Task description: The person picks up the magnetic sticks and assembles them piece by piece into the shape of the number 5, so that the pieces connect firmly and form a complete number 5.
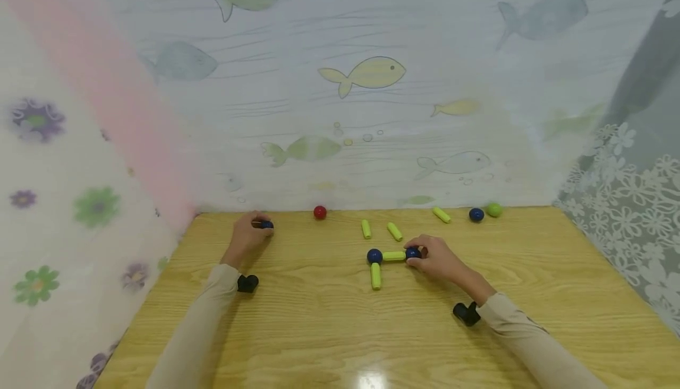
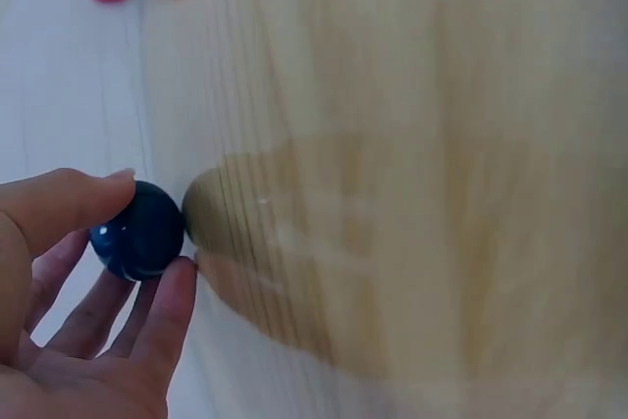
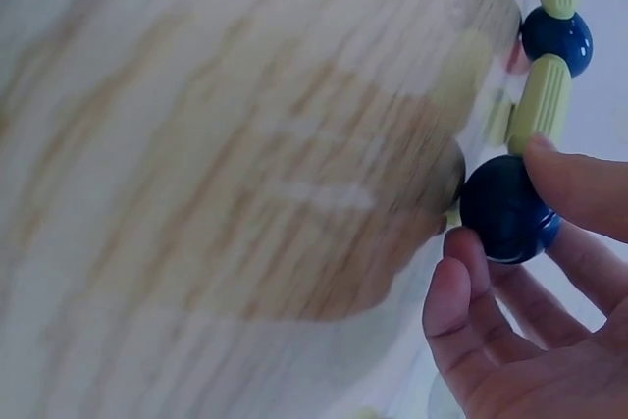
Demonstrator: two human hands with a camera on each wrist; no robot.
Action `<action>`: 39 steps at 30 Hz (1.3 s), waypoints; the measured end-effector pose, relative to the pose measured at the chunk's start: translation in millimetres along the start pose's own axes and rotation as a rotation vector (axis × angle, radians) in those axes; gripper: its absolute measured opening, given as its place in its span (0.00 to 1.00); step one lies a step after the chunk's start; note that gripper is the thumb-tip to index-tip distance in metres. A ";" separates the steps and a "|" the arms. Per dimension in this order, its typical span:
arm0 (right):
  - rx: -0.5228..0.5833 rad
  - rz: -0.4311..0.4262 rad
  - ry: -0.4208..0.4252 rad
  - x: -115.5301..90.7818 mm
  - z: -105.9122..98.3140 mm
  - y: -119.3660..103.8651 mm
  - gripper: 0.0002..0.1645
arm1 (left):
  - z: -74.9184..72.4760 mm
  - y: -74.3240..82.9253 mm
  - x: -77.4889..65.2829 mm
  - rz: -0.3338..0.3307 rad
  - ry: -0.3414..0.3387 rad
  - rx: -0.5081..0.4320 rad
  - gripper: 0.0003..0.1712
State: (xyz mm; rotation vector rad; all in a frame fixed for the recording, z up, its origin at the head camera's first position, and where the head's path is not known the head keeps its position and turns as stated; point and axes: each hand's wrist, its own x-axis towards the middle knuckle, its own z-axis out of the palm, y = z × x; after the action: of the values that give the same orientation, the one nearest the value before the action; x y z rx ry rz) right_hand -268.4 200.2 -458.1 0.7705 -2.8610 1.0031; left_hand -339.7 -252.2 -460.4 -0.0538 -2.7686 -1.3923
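Note:
At the back left of the table, my left hand [image 1: 249, 237] pinches a dark blue ball [image 2: 140, 231] between thumb and fingers; the ball touches the wood. Right of centre, my right hand [image 1: 437, 257] holds another blue ball [image 3: 508, 209] by thumb and fingertips. That ball meets the end of a ribbed yellow-green rod [image 1: 394, 256]. The rod's other end joins a blue corner ball [image 1: 374, 256], from which a second yellow-green rod [image 1: 376, 277] points toward me. Together they form an L lying on the table.
Loose yellow-green rods [image 1: 395, 231] lie behind the L, one more [image 1: 441, 215] farther right. A red ball [image 1: 320, 212], a blue ball [image 1: 476, 215] and a green ball [image 1: 494, 209] sit along the table's back edge. Behind rises a fish-patterned wall [image 1: 297, 182].

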 end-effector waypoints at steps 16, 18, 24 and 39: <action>-0.106 -0.007 0.047 -0.6 1.9 -10.2 0.16 | 35.8 52.5 -72.0 0.038 -0.132 -0.128 0.14; -0.128 -0.031 0.060 0.6 3.8 -12.5 0.15 | 39.5 58.0 -80.0 0.046 -0.138 -0.140 0.13; -0.120 -0.043 0.043 6.3 6.0 -21.5 0.12 | 53.2 70.4 -100.0 0.097 -0.197 -0.160 0.12; -0.101 -0.054 0.028 11.3 7.5 -15.4 0.11 | 98.3 96.7 -140.9 0.219 -0.349 -0.202 0.14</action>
State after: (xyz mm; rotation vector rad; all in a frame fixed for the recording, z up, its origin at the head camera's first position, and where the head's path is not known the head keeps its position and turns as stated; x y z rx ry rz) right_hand -270.2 180.4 -453.2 0.8143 -2.8248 0.8495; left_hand -196.4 -117.4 -449.0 -0.6437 -2.7511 -1.7353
